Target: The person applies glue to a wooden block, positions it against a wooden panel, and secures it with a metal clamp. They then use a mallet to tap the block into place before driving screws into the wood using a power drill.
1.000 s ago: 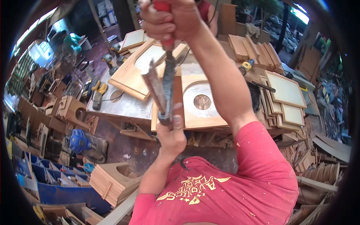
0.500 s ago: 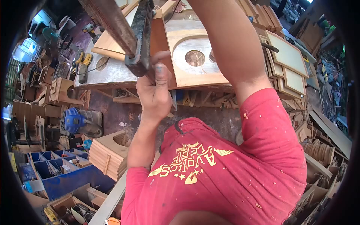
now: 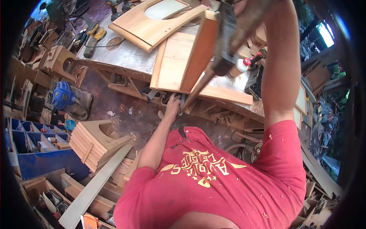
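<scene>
A long bar clamp (image 3: 224,61) with a dark, blurred jaw slants across the table's front edge, its lower end hanging below. My left hand (image 3: 173,105) is closed at that lower end, just under the tabletop, the fingers partly hidden. My right arm reaches up past the clamp, and its hand is beyond the top of the view. Beside the clamp, a reddish-brown wooden board (image 3: 200,53) stands on edge against a pale wooden panel (image 3: 176,57). A wooden frame with a rounded cutout (image 3: 152,28) rests at a tilt behind them.
On the worktable (image 3: 131,57) are a yellow sander (image 3: 97,33) and a white bottle with a red cap (image 3: 238,68). A blue vacuum (image 3: 65,95) stands on the floor at left. Stacked wooden parts (image 3: 93,147) and a blue divided bin (image 3: 45,160) are nearer me.
My left hand has gone from the clamp's upper jaw down to its lower end below the table edge. The clamp has shifted right in view, and the camera has turned.
</scene>
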Demonstrator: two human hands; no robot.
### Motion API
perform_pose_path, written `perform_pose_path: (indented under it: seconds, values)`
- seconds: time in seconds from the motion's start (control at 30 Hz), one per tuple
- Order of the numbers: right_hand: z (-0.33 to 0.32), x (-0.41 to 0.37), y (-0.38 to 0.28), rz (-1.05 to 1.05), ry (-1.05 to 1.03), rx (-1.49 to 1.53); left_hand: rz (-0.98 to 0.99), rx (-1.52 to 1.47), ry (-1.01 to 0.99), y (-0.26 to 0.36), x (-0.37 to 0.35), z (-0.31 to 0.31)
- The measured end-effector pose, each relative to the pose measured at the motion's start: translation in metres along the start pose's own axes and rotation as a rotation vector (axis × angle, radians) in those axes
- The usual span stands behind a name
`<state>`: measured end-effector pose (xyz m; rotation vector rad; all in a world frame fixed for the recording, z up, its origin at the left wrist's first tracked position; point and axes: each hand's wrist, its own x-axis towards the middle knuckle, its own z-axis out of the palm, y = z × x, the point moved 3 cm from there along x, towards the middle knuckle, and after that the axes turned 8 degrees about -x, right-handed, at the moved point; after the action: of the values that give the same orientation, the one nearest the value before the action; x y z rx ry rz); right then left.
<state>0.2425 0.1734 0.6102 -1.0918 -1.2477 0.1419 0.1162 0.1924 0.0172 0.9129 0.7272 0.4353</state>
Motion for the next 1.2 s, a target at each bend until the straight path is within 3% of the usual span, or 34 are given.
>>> perform_pose_path:
  seconds: [0.1,0.2,0.3,0.47,0.7,0.83,0.93,1.03,1.1,1.2]
  values:
    - [0.0,-0.007,0.005,-0.03,-0.013,-0.036,-0.092,-0.159,-0.192,0.025,-0.011,0.038]
    - [0.002,-0.007,0.002,0.011,0.002,-0.046,0.0,-0.112,-0.172,0.01,0.004,0.037]
    - [0.003,-0.009,0.006,0.006,0.072,-0.029,-0.018,-0.082,-0.199,0.007,0.006,0.038]
    - [-0.001,-0.015,0.008,0.167,0.233,0.043,-0.052,-0.078,-0.134,0.013,-0.005,0.043]
    - [0.012,-0.023,-0.007,0.139,0.098,-0.037,-0.09,-0.035,-0.135,0.017,-0.009,0.048]
    - [-0.007,-0.008,0.004,0.245,0.015,0.036,-0.103,-0.055,-0.127,0.016,-0.009,0.049]
    - [-0.012,-0.011,0.008,0.138,0.0,0.08,-0.096,-0.101,-0.11,0.013,-0.012,0.05]
    - [-0.009,-0.009,0.001,0.224,-0.105,0.085,-0.121,-0.065,-0.12,0.013,-0.012,0.048]
    - [0.0,-0.015,-0.001,0.137,-0.11,0.152,-0.134,-0.065,-0.134,0.009,-0.008,0.047]
    - [-0.013,-0.006,-0.007,0.085,-0.336,0.202,-0.137,-0.041,-0.136,0.013,-0.009,0.046]
